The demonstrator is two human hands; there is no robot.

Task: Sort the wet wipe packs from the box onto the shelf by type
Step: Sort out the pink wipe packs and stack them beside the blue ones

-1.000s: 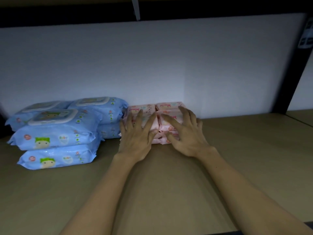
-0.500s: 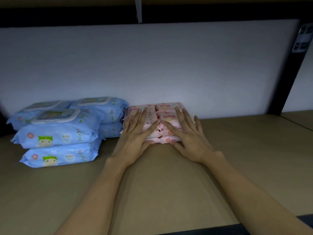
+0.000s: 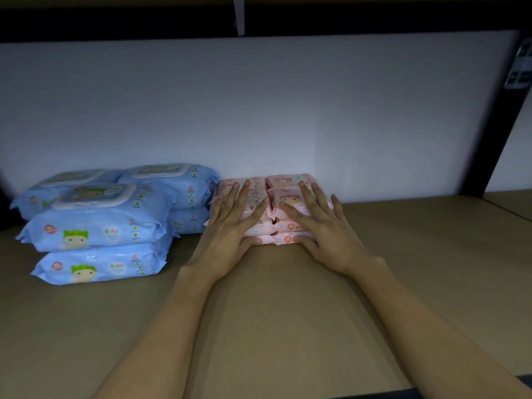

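Observation:
Several small pink wet wipe packs [image 3: 285,194] stand in two side-by-side stacks near the back of the wooden shelf [image 3: 403,254]. My left hand [image 3: 230,226] lies flat on the left pink stack, fingers spread, thumb at its front edge. My right hand [image 3: 322,223] lies flat on the right pink stack in the same way. Neither hand grips a pack. To the left are several larger blue wet wipe packs [image 3: 95,226] with white lids, stacked in twos. The box is out of view.
A white back wall [image 3: 259,110] closes the shelf behind the packs. A dark upright post [image 3: 501,133] stands at the right, with another shelf bay beyond it. A dark beam runs overhead. Bare shelf board extends right of the pink stacks.
Both hands have slid slightly back toward me over the pink stacks, flattening and squaring them. The packs stay in place beside the blue ones.

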